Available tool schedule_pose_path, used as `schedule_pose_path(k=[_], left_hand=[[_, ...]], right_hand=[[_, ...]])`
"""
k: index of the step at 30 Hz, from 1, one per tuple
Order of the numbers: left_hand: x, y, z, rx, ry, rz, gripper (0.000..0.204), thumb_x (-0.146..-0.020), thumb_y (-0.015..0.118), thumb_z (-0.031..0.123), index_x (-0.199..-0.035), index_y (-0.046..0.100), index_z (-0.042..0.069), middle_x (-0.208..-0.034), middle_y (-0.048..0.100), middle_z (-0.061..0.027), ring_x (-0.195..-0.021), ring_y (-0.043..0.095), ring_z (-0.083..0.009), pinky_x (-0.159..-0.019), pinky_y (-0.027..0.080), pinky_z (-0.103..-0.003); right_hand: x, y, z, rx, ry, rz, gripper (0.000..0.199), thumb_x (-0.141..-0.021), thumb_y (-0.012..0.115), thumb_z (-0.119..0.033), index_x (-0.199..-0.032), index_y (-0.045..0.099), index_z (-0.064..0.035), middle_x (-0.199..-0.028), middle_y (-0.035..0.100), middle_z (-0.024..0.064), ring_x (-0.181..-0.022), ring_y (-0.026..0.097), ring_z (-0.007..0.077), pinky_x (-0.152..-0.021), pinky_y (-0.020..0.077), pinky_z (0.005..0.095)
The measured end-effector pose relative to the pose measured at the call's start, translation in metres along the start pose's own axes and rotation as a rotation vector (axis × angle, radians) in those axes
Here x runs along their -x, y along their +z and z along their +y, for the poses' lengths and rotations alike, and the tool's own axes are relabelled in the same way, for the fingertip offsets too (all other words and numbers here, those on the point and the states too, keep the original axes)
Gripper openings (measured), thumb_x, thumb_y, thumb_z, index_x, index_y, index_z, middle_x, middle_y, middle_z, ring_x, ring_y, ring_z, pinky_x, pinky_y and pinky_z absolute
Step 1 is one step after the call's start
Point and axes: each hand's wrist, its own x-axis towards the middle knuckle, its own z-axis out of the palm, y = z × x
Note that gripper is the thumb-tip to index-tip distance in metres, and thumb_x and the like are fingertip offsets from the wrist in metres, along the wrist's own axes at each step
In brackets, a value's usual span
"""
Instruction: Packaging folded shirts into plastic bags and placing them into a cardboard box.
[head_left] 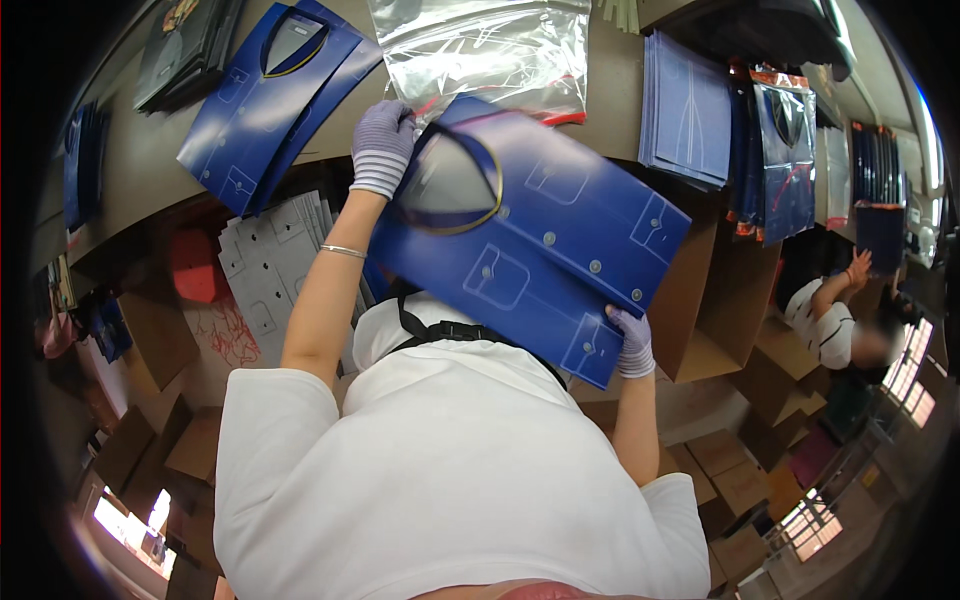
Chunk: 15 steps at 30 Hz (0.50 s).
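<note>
A flat blue sheet-like piece printed as a jacket front (560, 215), with pockets, buttons and a dark collar opening, is held tilted in front of me. My right hand (632, 343), in a purple and white striped glove, grips its lower right corner with the thumb on top. At the table edge lies a clear plastic bag (480, 55) with a red strip along its mouth. The piece's far edge overlaps that mouth; whether it is inside I cannot tell. My left hand (382, 145), gloved alike, is closed at the bag's near left corner, beside the collar.
More blue jacket-printed pieces (265, 95) lie left on the table (330, 140). Dark packets (185, 55) sit farther left. At right are a light blue stack (685, 110) and bagged pieces (785, 140). Cardboard boxes (715, 290) stand below. Another person (825, 310) works at right.
</note>
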Motion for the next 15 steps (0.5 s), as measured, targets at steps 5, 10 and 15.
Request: schedule_pose_path(k=[5,10,15], left_hand=[[0.008,-0.010,-0.011,-0.043,0.076,-0.035,0.010,-0.071,0.060,0.009,-0.080,0.061,0.005,-0.080,0.059,-0.0123,-0.080,0.056,-0.0308,-0.073,0.045,-0.038],[0.024,-0.007,0.001,0.030,0.056,0.002,0.011,-0.072,0.061,0.008,-0.083,0.061,0.004,-0.084,0.061,-0.0125,-0.082,0.057,-0.0304,-0.074,0.045,-0.038],[0.038,-0.001,0.015,0.102,0.009,0.037,0.011,-0.072,0.062,0.008,-0.082,0.060,0.004,-0.082,0.061,-0.0123,-0.080,0.057,-0.0298,-0.073,0.046,-0.037]], right_hand=[[0.003,0.028,-0.014,-0.170,-0.172,0.099,0.035,-0.070,0.064,-0.010,-0.102,0.056,-0.0016,-0.091,0.058,0.0056,-0.081,0.057,0.0178,-0.078,0.0463,0.0294],[-0.010,-0.002,0.004,-0.184,-0.179,0.154,0.037,-0.070,0.065,-0.010,-0.105,0.055,-0.0003,-0.092,0.058,0.0095,-0.083,0.057,0.0194,-0.077,0.0482,0.0317],[-0.005,0.019,0.005,-0.271,-0.251,0.157,0.039,-0.071,0.066,-0.011,-0.107,0.054,0.0003,-0.096,0.058,0.0108,-0.085,0.058,0.0202,-0.076,0.0499,0.0317]])
